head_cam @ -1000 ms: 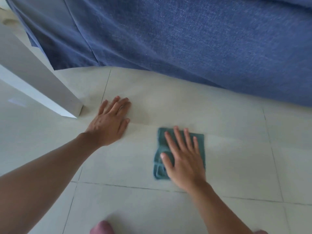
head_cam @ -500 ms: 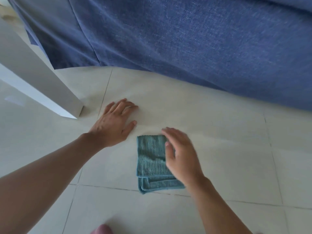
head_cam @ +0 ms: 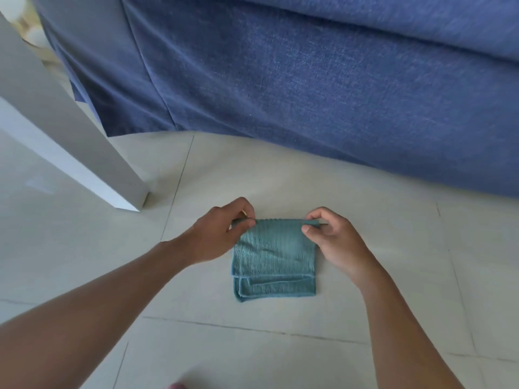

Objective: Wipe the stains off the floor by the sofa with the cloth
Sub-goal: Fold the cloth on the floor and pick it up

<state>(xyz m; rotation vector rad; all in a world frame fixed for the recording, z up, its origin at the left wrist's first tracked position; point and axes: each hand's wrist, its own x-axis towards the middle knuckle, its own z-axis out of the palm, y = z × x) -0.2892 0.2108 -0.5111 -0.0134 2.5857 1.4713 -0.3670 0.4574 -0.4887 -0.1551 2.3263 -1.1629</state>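
A folded teal cloth [head_cam: 273,259] lies on the pale tiled floor [head_cam: 280,346] in front of the blue sofa [head_cam: 309,94]. My left hand [head_cam: 222,234] pinches the cloth's far left corner between thumb and fingers. My right hand [head_cam: 334,240] pinches its far right corner the same way. The far edge of the top layer is lifted slightly off the floor between both hands. The lower layers stay flat, sticking out at the near edge. No stains are visible on the tiles around the cloth.
A white furniture leg or panel [head_cam: 70,136] slants down to the floor at the left, its foot near the left hand. The sofa's skirt hangs to the floor just beyond the cloth. Grout lines cross the tiles.
My right hand stopped pressing flat on the cloth and slid it left. My left hand came off the floor. Both hands now pinch the cloth's far corners.
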